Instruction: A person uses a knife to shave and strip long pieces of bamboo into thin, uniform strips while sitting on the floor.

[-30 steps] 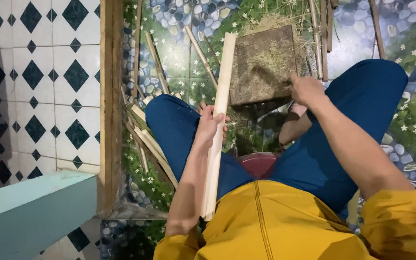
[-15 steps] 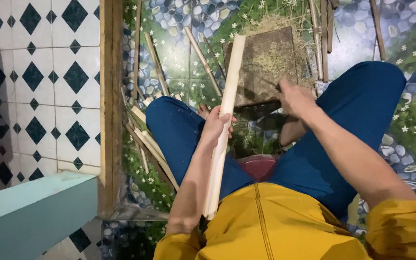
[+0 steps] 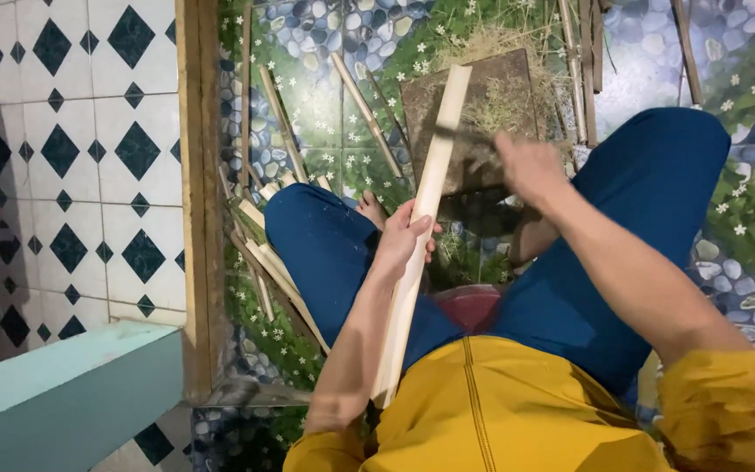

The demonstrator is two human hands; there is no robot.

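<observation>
Two hands are working on one pale strip, a long flat slat running from the lower middle of the frame up toward the top centre. The left hand is clamping its fingers round the strip about midway along, holding it slanted over the blue trouser leg. The right hand, blurred, is closing on a dark thin blade that is crossing the strip's upper part; I cannot tell exactly how the fingers are sitting on the handle. By my reading, the person is shaving or splitting the strip near its top end, over the one brown board lying on the floor in the upper middle. A clean cut would be calling for the left grip to stay firm and the edge to be running away from those fingers. Several more sticks, at least eight, are lying about: a bundle at left centre, others at upper right. One bare foot is showing.
</observation>
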